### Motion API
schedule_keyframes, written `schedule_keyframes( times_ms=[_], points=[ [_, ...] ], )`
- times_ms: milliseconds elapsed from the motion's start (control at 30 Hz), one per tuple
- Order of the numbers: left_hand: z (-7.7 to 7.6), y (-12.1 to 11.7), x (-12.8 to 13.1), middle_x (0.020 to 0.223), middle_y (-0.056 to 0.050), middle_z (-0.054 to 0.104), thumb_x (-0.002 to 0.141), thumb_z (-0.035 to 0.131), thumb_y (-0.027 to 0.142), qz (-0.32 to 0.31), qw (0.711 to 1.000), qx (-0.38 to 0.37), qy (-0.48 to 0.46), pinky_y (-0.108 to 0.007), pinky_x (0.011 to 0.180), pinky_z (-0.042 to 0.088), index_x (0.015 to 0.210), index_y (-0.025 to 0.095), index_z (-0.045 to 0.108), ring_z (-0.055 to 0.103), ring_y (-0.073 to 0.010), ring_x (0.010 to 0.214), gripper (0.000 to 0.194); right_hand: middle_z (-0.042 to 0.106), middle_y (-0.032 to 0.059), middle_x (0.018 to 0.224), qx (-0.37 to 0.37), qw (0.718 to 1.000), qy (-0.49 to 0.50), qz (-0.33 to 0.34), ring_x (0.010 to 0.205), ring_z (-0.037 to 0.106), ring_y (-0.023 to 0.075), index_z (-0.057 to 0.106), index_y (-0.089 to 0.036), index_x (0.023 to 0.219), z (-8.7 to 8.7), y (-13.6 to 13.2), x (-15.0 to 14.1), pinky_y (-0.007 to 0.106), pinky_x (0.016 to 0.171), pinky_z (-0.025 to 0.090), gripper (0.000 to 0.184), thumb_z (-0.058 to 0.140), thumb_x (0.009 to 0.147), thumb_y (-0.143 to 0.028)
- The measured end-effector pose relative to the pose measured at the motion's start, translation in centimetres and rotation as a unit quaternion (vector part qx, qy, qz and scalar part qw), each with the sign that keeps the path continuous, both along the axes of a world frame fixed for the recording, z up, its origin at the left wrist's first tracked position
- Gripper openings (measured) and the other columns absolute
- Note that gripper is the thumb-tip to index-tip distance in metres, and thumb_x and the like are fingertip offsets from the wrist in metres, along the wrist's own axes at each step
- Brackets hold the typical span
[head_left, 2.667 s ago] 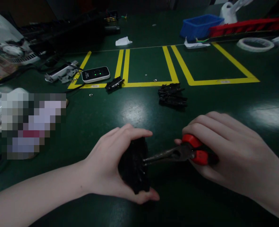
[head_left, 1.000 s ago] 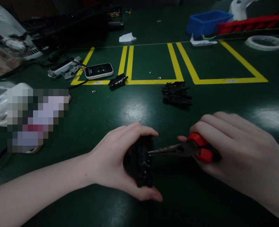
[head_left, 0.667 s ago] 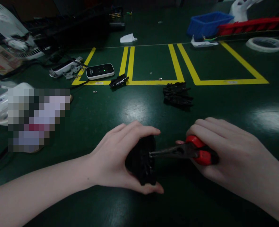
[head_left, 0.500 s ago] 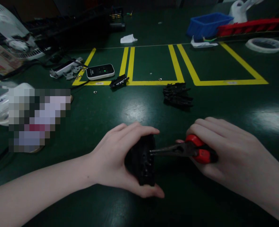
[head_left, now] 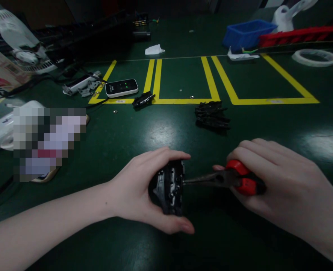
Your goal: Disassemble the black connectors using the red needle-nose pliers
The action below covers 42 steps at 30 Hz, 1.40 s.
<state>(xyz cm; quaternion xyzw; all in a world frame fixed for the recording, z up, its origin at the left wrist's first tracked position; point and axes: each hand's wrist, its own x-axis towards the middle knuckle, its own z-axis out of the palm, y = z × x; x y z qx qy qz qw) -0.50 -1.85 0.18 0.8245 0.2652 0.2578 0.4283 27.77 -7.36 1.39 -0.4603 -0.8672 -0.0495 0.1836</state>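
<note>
Between the thumb and fingers of my left hand (head_left: 144, 188) is a black plastic part (head_left: 173, 188), held on edge above the table. My right hand (head_left: 273, 184) is wrapped round the red handles of a pair of needle-nose pliers (head_left: 220, 178). The pliers' thin jaws point left, and their tip reaches the right side of the black part. Whether the jaws grip anything there is too small to make out. Farther back lie a pile of black plastic pieces (head_left: 211, 114) and a single black piece (head_left: 143, 99).
Yellow tape lines (head_left: 273, 101) mark the green table (head_left: 110, 244). A small white-edged device (head_left: 121, 88) with green lights stands left of centre. At the back right are a blue bin (head_left: 247, 35), a red tray (head_left: 301, 35) and a tape roll (head_left: 315, 57). A blurred-out phone-like object (head_left: 52, 146) lies left.
The black part has tilted in my left hand, so more of its shiny face shows. My right hand and the pliers have shifted slightly right.
</note>
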Motion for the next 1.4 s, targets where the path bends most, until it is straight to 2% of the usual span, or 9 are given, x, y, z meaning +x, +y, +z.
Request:
schedule_keyframes(
  times_ms=[167,400,600,933,1067,1233,1400],
  points=[
    [-0.4,-0.2,0.0,0.113,-0.007,0.075,0.074,0.095,0.058,-0.01,1.0,0.015,-0.01,-0.034,0.078,0.057,0.142,0.021,0.06,0.069,-0.0231,0.09,0.084,0.058,0.0056,0.086,0.0,0.999,-0.017,-0.049,0.074,0.057,0.0281,0.046,-0.028,0.096,0.1,0.5,0.5,0.04,0.061,0.042,0.011,0.052,0.091,-0.02],
    [-0.7,-0.4,-0.1,0.115,-0.007,0.071,0.079,0.094,0.056,0.009,0.998,0.061,-0.02,-0.035,0.077,0.058,0.147,0.023,0.054,0.068,-0.0234,0.093,0.086,0.061,0.006,0.086,0.021,0.999,-0.037,-0.001,0.069,0.057,0.0266,0.048,-0.028,0.096,0.0,1.0,0.4,0.039,0.057,0.043,0.016,0.058,0.085,-0.022],
    [-0.7,-0.3,-0.2,0.116,-0.007,0.071,0.081,0.093,0.056,-0.002,0.997,0.08,-0.012,-0.035,0.079,0.058,0.148,0.023,0.053,0.068,-0.0242,0.095,0.084,0.06,0.0068,0.091,0.012,1.0,-0.022,-0.011,0.074,0.056,0.0278,0.047,-0.028,0.1,-0.7,0.6,0.6,0.04,0.06,0.043,0.018,0.058,0.088,-0.023],
    [-0.6,-0.3,-0.2,0.12,-0.008,0.071,0.08,0.094,0.053,-0.024,0.997,0.071,0.005,-0.034,0.081,0.057,0.149,0.022,0.052,0.068,-0.0239,0.098,0.086,0.059,0.004,0.083,-0.006,1.0,-0.015,0.012,0.066,0.056,0.0233,0.049,-0.027,0.094,-0.3,0.4,0.2,0.035,0.056,0.042,0.017,0.058,0.083,-0.018],
    [-0.6,0.0,-0.2,0.117,-0.007,0.073,0.077,0.095,0.053,-0.033,0.998,0.06,-0.007,-0.034,0.08,0.056,0.148,0.022,0.055,0.07,-0.0243,0.096,0.088,0.058,0.0046,0.083,-0.023,1.0,-0.017,-0.008,0.069,0.056,0.0247,0.046,-0.028,0.092,0.0,0.1,-0.1,0.038,0.059,0.044,0.018,0.054,0.085,-0.014],
    [-0.3,0.2,0.1,0.106,-0.007,0.076,0.077,0.092,0.057,-0.032,0.999,0.044,-0.003,-0.033,0.075,0.056,0.14,0.018,0.061,0.073,-0.0237,0.088,0.08,0.059,0.0061,0.083,0.015,0.999,-0.045,0.008,0.069,0.058,0.0267,0.047,-0.027,0.095,-0.2,0.2,0.0,0.04,0.058,0.047,0.019,0.053,0.084,-0.014],
    [-0.1,0.3,0.1,0.101,-0.006,0.077,0.075,0.093,0.058,-0.042,0.998,0.036,-0.005,-0.032,0.073,0.056,0.135,0.018,0.064,0.073,-0.0244,0.085,0.078,0.056,0.007,0.083,0.042,0.997,-0.068,0.014,0.07,0.057,0.0277,0.045,-0.026,0.098,-0.3,0.2,0.2,0.041,0.059,0.047,0.015,0.051,0.089,-0.015]
  ],
)
